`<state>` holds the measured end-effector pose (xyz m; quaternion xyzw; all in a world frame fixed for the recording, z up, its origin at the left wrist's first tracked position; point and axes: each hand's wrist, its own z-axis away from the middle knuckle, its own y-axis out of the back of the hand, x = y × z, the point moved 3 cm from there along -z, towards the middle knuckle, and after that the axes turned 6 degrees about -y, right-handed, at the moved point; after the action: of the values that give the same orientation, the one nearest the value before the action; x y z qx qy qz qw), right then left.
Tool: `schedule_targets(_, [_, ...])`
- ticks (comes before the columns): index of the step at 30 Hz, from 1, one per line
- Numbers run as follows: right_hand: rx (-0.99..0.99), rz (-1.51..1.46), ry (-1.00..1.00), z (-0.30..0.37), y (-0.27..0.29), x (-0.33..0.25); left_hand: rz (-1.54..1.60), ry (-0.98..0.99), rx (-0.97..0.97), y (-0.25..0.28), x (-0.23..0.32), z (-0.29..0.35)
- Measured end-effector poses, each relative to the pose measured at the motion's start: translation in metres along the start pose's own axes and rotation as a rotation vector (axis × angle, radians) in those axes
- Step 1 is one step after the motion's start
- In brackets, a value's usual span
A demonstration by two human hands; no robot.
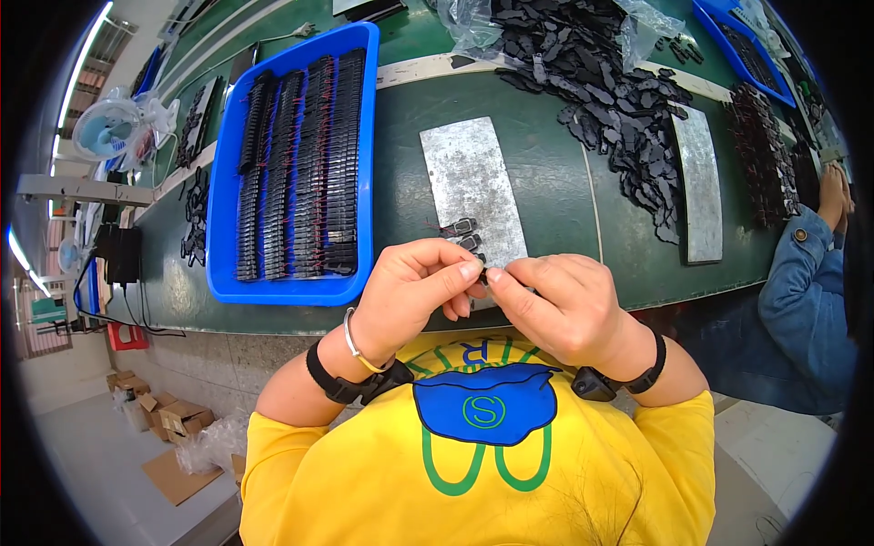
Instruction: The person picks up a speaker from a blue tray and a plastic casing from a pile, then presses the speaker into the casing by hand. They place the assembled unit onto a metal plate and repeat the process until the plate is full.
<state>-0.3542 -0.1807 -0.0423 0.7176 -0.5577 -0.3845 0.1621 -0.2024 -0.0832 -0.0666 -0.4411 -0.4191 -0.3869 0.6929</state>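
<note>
Both hands meet over the near end of a grey metal plate (469,164). My left hand (410,287) pinches a small black part (483,271) between thumb and forefinger. My right hand (569,305) is closed on the same part from the other side. Fingertips cover most of it, so its exact kind does not show. Just beyond my left fingers, on the plate, lie small black rectangular parts (462,226) with a pale rim; a thin reddish wire shows beside one of them.
At left stands a blue tray (369,164) with long rows of black wired parts. Flat black pieces (628,136) are heaped at the back right, beside a second metal plate (699,191). A co-worker's sleeve (801,273) is at far right. Cardboard boxes (177,414) sit on the floor.
</note>
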Motion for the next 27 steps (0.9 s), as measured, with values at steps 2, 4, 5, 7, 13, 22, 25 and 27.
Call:
schedule_targets(2, [-0.003, -0.032, -0.004, 0.000, -0.001, 0.002, 0.030, 0.017, -0.009, 0.002, -0.001, -0.001])
schedule_targets(4, [-0.009, -0.097, -0.013, -0.002, 0.000, 0.004, 0.088, 0.053, -0.026, 0.004, -0.001, -0.003])
schedule_targets(5, [-0.011, -0.084, -0.014, -0.003, 0.001, 0.005, 0.093, 0.048, -0.038, 0.005, 0.000, -0.004])
schedule_targets(7, [-0.062, -0.247, -0.071, -0.007, 0.003, 0.010, 0.106, 0.066, -0.072, 0.007, 0.001, -0.002])
schedule_targets(13, [-0.159, -0.172, -0.342, -0.027, 0.036, 0.065, 0.156, 0.050, -0.151, 0.011, 0.004, 0.005])
schedule_targets(22, [-0.454, 0.500, -0.588, -0.044, 0.026, 0.149, 0.190, 0.037, -0.182, 0.013, -0.001, 0.012])
schedule_targets(25, [-0.471, 0.469, -0.611, -0.045, 0.020, 0.153, 0.186, 0.044, -0.161, 0.017, -0.002, 0.015])
schedule_targets(27, [-0.517, 0.473, -0.627, -0.047, 0.018, 0.147, 0.190, 0.042, -0.176, 0.019, -0.002, 0.014])
